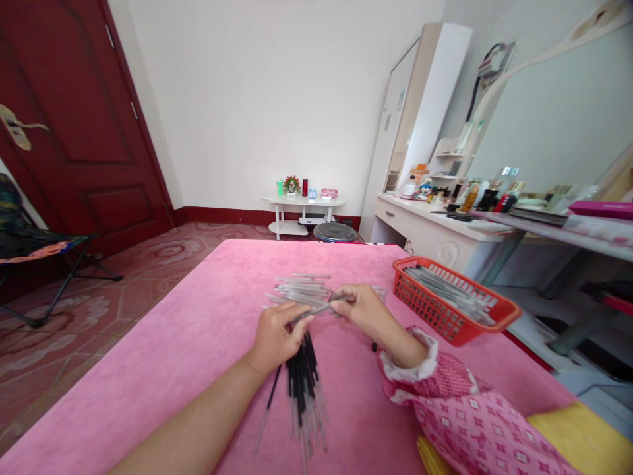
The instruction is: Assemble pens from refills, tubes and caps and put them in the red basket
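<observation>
Between my two hands lies a thin grey stick [320, 309], roughly level above the pink cloth. My left hand [277, 335] pinches its left end between thumb and fingers. At the other end, the fingers of my right hand [363, 309] close round it; motion blurs them slightly. Just beyond the hands is a pile of pale, translucent sticks [302, 285] lying crosswise. Nearer to me, partly under my left hand, fans a bundle of black sticks with clear ends [302, 379]. One dark stick [271, 396] lies apart on its left.
A red plastic basket [505, 324] with grey sticks [452, 293] stands right of my hands on the pink-covered table [198, 343]. Yellow cloth [583, 435] lies at the near right. Beyond are a dressing table [413, 214], a low white stand [297, 200] and a folding chair [74, 264].
</observation>
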Tool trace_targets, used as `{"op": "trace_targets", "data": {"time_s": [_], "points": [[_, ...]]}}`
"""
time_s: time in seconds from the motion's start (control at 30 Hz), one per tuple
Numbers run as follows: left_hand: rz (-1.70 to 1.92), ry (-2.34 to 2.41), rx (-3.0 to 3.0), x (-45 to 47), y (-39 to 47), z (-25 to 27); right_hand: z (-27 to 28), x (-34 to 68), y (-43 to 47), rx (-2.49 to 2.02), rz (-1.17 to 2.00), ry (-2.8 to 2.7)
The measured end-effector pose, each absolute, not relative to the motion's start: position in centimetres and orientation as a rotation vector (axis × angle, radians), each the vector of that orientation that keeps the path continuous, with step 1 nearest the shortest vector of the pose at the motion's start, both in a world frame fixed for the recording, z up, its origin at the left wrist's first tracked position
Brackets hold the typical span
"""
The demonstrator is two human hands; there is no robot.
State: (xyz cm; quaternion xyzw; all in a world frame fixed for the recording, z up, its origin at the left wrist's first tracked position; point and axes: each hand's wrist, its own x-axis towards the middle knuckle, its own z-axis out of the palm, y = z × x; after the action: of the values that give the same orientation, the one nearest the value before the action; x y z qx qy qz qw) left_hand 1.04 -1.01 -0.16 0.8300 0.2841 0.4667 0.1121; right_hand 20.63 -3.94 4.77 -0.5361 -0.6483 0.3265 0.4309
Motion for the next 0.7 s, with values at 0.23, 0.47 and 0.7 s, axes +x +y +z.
{"op": "trace_targets", "data": {"time_s": [0.23,0.47,0.7], "points": [[1.237,0.682,2.306,1.5,-0.9,-0.2,5.2,19.2,-5.4,-1.581,0.176,-2.149],[1.389,0.771,2.194,0.8,-0.6,0.6,8.5,22.2,-5.9,-1.822,0.048,-2.138],[1.369,0.700,2.202,1.2,-0.4,0.4,14.0,34.5,-7.5,-2.439,-0.308,-1.539]]}}
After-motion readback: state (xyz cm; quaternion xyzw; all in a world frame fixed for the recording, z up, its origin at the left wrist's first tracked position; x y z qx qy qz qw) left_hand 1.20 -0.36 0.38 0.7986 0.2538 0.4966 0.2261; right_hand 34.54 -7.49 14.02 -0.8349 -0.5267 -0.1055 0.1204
